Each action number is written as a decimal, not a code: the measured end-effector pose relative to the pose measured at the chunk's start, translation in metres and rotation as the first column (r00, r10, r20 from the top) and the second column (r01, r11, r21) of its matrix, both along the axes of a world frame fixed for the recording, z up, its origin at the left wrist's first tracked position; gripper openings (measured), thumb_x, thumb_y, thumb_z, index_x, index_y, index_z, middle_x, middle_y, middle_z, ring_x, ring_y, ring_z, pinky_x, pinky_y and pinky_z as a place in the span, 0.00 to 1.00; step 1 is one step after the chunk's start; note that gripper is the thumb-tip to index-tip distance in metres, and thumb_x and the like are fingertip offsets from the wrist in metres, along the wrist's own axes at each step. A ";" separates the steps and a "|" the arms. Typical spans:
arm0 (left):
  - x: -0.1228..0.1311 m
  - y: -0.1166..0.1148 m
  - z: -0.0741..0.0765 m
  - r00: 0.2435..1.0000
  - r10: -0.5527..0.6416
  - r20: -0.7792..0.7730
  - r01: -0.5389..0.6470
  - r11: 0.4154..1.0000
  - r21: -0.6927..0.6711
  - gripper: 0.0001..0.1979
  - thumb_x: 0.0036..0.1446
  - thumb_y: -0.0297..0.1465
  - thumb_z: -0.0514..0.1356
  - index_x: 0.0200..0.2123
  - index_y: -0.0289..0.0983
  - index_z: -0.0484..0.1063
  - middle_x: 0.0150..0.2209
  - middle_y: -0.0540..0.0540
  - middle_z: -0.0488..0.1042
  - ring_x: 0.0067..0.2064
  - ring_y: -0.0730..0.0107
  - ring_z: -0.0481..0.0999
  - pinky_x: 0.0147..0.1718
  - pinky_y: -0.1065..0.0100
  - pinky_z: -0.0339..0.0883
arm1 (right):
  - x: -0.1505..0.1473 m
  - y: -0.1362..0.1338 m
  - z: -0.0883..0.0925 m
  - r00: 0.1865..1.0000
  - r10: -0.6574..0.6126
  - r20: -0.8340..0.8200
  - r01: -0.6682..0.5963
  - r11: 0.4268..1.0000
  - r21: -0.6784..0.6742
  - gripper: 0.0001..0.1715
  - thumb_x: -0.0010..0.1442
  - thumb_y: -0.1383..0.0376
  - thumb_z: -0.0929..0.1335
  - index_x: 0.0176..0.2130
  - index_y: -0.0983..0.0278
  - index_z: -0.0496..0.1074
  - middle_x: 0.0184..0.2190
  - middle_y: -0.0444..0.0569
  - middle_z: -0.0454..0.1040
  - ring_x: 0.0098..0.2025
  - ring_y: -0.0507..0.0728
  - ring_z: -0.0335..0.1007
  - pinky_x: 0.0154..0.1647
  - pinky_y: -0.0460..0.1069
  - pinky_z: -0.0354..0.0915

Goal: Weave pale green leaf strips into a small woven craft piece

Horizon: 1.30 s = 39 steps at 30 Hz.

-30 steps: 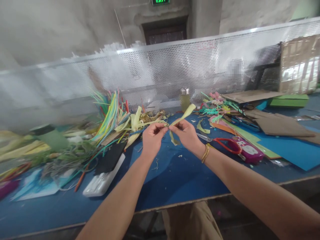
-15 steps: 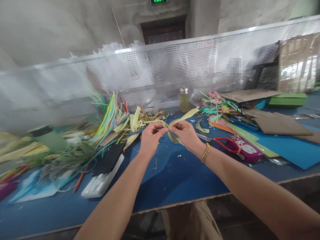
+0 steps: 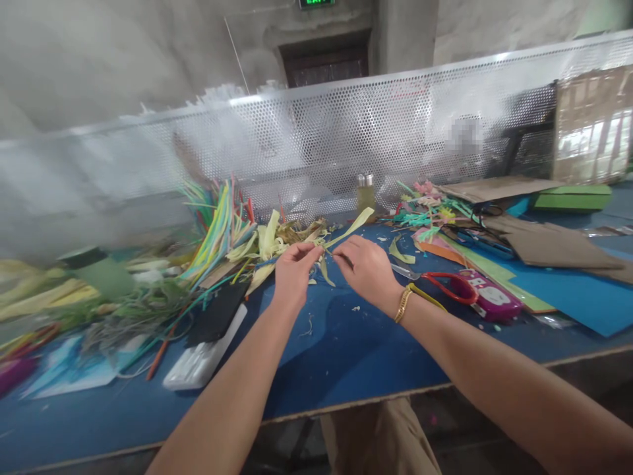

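your hands work above a bare patch of blue table (image 3: 346,356), its near edge well below your wrists, with open surface toward you. clutter crowds the left and right. your left hand (image 3: 291,274) and right hand (image 3: 366,267) both pinch a pale yellow leaf strip (image 3: 346,231), thin and limp, one end rising toward the small bottle (image 3: 366,191).

- The right hand (image 3: 366,269) covered the near end of the pale yellow strip (image 3: 346,232); grip not readable.
- Left hand (image 3: 291,276) fingertips too small to tell what they pinched.
- Green sign (image 3: 316,3) was cut by the top edge.
- Left heap of strips (image 3: 59,290) was motion-blurred.
- A patch on the perforated screen (image 3: 463,135) was pixelated.
- Both forearms ran off the bottom edge.
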<state>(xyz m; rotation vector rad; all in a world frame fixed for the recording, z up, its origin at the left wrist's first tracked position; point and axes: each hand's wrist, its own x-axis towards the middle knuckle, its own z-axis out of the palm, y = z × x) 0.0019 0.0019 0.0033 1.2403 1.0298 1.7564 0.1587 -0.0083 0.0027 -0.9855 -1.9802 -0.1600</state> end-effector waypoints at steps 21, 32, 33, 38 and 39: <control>-0.013 -0.006 0.008 0.898 -0.274 -0.345 0.264 0.961 -0.077 0.12 0.43 0.35 0.71 0.30 0.36 0.77 0.27 0.51 0.75 0.29 0.75 0.69 0.31 0.72 0.62 | 0.003 0.001 0.001 0.998 -0.027 -0.055 0.026 1.000 -0.015 0.08 0.65 0.64 0.64 0.34 0.62 0.71 0.35 0.46 0.78 0.40 0.56 0.70 0.47 0.53 0.49; -0.005 -0.009 0.006 0.934 -0.234 -0.270 0.220 0.972 -0.080 0.13 0.41 0.35 0.72 0.27 0.36 0.74 0.22 0.53 0.70 0.24 0.77 0.64 0.24 0.72 0.55 | 0.005 0.000 0.003 0.994 -0.035 -0.108 0.034 0.999 -0.018 0.09 0.64 0.61 0.67 0.32 0.61 0.71 0.32 0.44 0.77 0.39 0.55 0.70 0.47 0.53 0.49; -0.006 -0.008 0.006 0.937 -0.242 -0.252 0.228 0.970 -0.083 0.13 0.41 0.35 0.72 0.27 0.36 0.74 0.22 0.53 0.71 0.24 0.78 0.64 0.24 0.72 0.56 | 0.006 0.001 0.005 0.993 -0.049 -0.106 0.048 0.999 -0.009 0.09 0.63 0.60 0.67 0.32 0.61 0.71 0.33 0.44 0.77 0.40 0.55 0.70 0.48 0.53 0.49; -0.009 -0.007 0.009 0.951 -0.272 -0.148 0.254 0.958 -0.133 0.12 0.38 0.32 0.72 0.26 0.36 0.73 0.22 0.54 0.70 0.22 0.79 0.63 0.23 0.72 0.54 | 0.016 0.006 0.013 0.987 -0.033 -0.157 0.015 0.993 -0.114 0.15 0.60 0.56 0.69 0.27 0.63 0.72 0.31 0.47 0.77 0.38 0.56 0.70 0.47 0.54 0.54; -0.010 -0.007 0.009 0.946 -0.297 -0.134 0.276 0.949 -0.152 0.12 0.38 0.31 0.72 0.25 0.36 0.73 0.22 0.54 0.70 0.23 0.79 0.64 0.23 0.72 0.55 | 0.019 0.008 0.015 0.981 0.013 -0.195 -0.048 0.984 -0.174 0.16 0.59 0.56 0.69 0.26 0.63 0.72 0.31 0.47 0.77 0.38 0.56 0.71 0.46 0.53 0.56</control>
